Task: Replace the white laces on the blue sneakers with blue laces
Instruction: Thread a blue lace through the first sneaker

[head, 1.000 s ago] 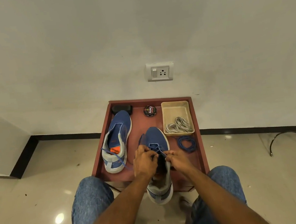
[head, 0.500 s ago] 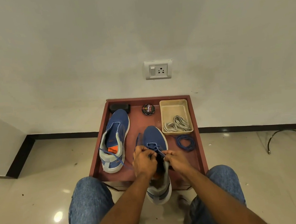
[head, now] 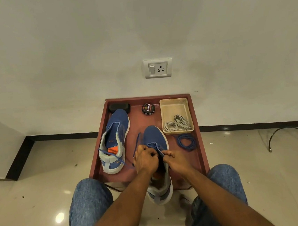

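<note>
Blue sneaker lies on the red tray, heel overhanging its near edge. Left hand and right hand each pinch what looks like its blue lace. White laces sit in the tray's beige basket.
</note>
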